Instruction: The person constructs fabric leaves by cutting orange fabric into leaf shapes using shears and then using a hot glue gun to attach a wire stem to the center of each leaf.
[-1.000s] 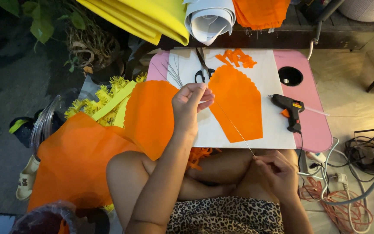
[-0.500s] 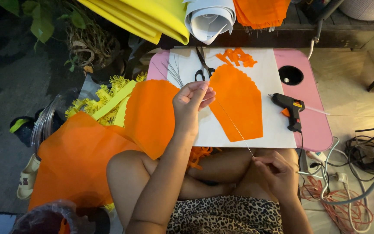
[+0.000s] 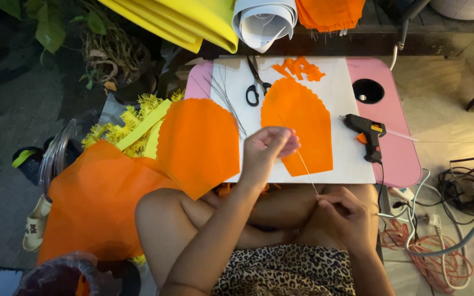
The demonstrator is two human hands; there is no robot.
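Held a thin wire (image 3: pixel 306 171) taut: left hand (image 3: pixel 267 151) pinched on the upper end above the orange petal (image 3: pixel 298 123), right hand (image 3: pixel 345 211) gripping the lower end by the lap. Barely shifted since a second earlier; wire stayed stretched, glue gun (image 3: pixel 367 133) untouched.

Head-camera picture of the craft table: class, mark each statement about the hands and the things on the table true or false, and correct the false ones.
1. Both hands pinch one thin wire between them. True: the left hand holds its upper end, the right hand its lower end.
2. The glue gun lies to the left of the scissors. False: it lies to their right, near the table's pink edge.
3. The scissors are held in the left hand. False: they lie on the table, untouched.
4. A large orange petal shape lies flat on the table. True.
5. Small orange scraps lie at the far side of the table. True.
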